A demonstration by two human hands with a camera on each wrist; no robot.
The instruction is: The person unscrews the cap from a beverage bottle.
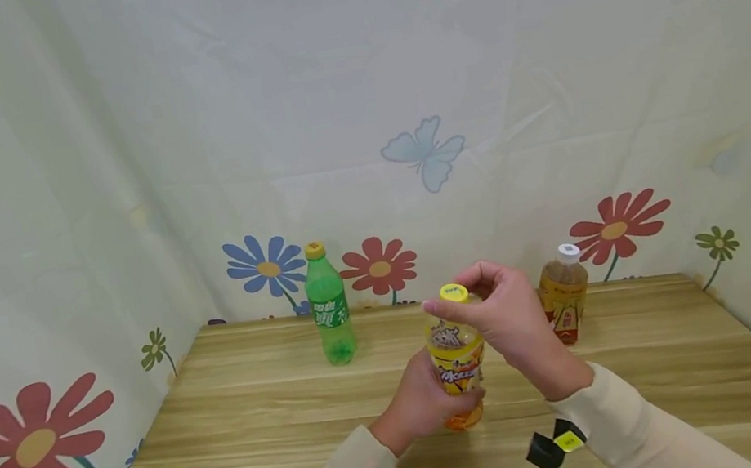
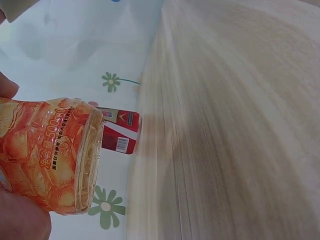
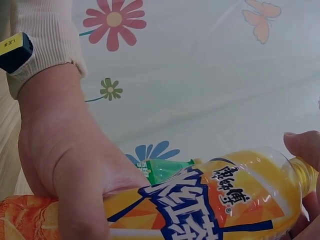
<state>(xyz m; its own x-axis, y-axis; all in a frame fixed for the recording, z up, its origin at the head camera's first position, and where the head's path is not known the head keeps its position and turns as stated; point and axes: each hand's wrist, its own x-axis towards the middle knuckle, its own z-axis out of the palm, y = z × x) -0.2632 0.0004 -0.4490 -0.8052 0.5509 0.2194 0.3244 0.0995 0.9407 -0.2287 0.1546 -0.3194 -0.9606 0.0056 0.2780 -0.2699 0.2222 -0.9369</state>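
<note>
In the head view my left hand (image 1: 419,402) grips the lower half of a bottle of iced tea (image 1: 459,369) with a yellow and orange label. The bottle is held upright over the table, and its clear base (image 2: 89,160) shows in the left wrist view. My right hand (image 1: 504,316) is at the top, pinching the yellow bottle cap (image 1: 455,292) between thumb and fingers. From the right wrist, the thumb (image 3: 303,147) lies along one side of the cap, with fingers on the other side.
A green soda bottle (image 1: 330,308) with a yellow cap stands at the back left of the wooden table (image 1: 265,418). Behind my right hand stands an amber drink bottle (image 1: 564,293) with a white cap. A flowered curtain (image 1: 293,99) closes off the back and sides.
</note>
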